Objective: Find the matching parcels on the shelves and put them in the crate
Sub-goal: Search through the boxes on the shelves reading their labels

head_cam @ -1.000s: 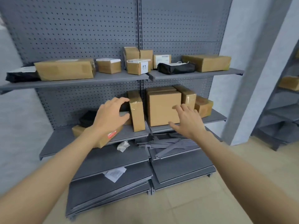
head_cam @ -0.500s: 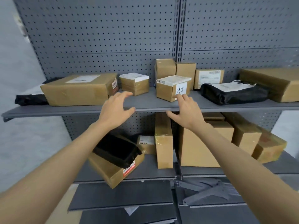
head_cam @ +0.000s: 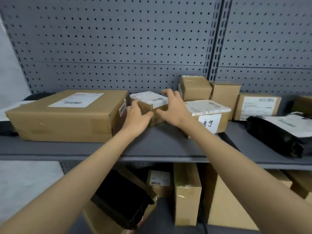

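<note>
A small brown parcel [head_cam: 149,102] with a white label on top stands on the upper grey shelf [head_cam: 160,146]. My left hand [head_cam: 136,118] is at its left front corner with fingers spread, touching it. My right hand [head_cam: 175,107] curls over its right side, fingers apart. Whether either hand has closed a grip on the parcel is unclear. No crate is in view.
A large flat box [head_cam: 67,115] lies left of the small parcel. To the right stand a box with a handwritten label [head_cam: 211,115], several more boxes [head_cam: 224,97] and a black bag [head_cam: 283,132]. The lower shelf holds boxes [head_cam: 186,193] and a black bag [head_cam: 121,198].
Both hands rose from the lower shelf to the upper one and reached forward onto the small labelled parcel. My view moved closer and upward.
</note>
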`<control>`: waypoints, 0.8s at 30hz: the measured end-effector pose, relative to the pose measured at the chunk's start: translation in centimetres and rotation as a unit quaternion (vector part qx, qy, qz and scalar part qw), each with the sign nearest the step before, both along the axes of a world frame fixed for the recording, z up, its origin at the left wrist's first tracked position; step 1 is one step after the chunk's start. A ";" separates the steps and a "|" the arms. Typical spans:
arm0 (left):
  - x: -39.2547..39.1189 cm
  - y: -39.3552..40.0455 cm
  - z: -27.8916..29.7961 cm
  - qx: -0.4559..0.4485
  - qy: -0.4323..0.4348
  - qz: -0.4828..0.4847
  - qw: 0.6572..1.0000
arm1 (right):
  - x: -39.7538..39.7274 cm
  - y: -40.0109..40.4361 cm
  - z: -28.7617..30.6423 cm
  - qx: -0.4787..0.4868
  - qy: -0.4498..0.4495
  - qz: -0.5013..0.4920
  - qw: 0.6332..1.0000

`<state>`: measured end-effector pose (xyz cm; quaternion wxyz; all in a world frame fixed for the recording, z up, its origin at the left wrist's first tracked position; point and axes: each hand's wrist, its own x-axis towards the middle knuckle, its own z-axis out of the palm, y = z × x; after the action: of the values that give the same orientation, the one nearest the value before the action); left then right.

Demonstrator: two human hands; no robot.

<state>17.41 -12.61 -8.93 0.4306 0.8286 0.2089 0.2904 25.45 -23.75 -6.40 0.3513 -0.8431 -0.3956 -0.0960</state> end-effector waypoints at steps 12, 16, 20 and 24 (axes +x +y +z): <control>4.2 1.8 0.1 -0.169 -0.024 0.002 0.985 | 5.2 4.2 3.0 -0.191 0.101 -0.062 0.974; 3.9 1.7 0.5 -0.177 -0.045 -0.014 0.983 | 5.8 3.1 3.6 -0.163 0.155 0.010 0.974; 3.6 2.4 1.7 -0.057 -0.009 0.021 0.998 | 5.3 2.7 3.3 -0.117 0.110 0.050 0.986; 2.8 3.0 4.0 0.113 0.060 0.059 0.990 | 4.6 3.3 2.7 -0.078 0.075 0.048 0.993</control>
<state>20.23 -9.60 -4.92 0.3034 0.8740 0.2485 0.2868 30.05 -20.45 -3.71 0.3177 -0.8526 -0.4146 0.0159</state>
